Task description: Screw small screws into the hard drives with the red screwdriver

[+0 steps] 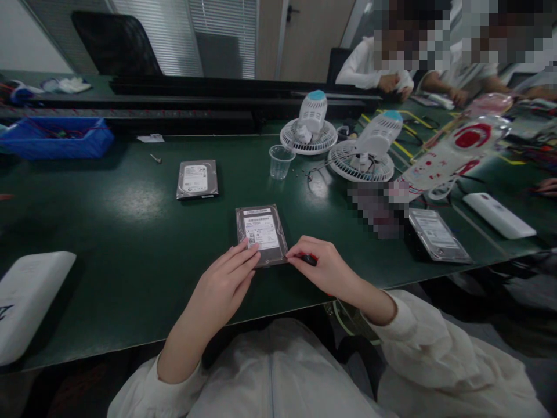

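Observation:
A hard drive (261, 232) lies label up on the dark green table (130, 244), right in front of me. My left hand (228, 278) rests with its fingers stretched flat on the drive's near left corner. At the drive's near right corner my right hand (324, 267) is pinched round a small screwdriver with a red and black handle (310, 259), its tip at the drive's edge.
A second hard drive (197, 179) lies further back on the left, a third one (437, 235) at the right. A clear plastic cup (281, 161), two small white fans (310, 129) (369, 152), a blue bin (54, 137), white cases (26, 299) (498, 215) and other people's hands (394, 84) surround them.

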`<state>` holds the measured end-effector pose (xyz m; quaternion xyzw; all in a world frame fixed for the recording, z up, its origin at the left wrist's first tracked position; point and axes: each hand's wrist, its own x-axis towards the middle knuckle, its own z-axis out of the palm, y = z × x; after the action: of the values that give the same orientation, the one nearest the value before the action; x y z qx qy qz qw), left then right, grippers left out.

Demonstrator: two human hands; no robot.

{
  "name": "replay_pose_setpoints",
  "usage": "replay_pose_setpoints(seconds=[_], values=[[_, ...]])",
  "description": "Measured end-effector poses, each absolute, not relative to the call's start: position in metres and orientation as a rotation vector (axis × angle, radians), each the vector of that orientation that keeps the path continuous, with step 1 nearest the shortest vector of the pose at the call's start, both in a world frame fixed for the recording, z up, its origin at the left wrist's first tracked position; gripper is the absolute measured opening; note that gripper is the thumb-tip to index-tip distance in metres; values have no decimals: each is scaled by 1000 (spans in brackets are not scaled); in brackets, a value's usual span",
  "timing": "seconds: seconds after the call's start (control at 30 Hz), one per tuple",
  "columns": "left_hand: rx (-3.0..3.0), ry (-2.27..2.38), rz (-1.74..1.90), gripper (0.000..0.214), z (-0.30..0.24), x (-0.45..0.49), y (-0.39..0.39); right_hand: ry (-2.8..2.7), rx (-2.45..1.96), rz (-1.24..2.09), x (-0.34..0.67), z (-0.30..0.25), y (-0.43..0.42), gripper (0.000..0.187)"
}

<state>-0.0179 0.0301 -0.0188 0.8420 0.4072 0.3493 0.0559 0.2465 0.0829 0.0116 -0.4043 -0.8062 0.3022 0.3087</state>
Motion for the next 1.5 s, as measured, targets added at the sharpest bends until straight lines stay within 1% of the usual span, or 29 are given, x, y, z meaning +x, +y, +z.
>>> replay_pose_setpoints(seconds=[0.8,1.0,1.17,1.5], values=[[2534,1250,1036,39,-17,-18,29,-2289,-1067,844,248,23,89,12],[2558,1255,1036,35,-17,-18,30,-2290,-1040,833,248,24,88,10],[2540,1253,1041,38,-17,-18,30,-2280,-1016,835,250,21,89,9],[2530,1252,1047,39,-18,-18,30,-2351,-1018,640,249,23,80,13]])
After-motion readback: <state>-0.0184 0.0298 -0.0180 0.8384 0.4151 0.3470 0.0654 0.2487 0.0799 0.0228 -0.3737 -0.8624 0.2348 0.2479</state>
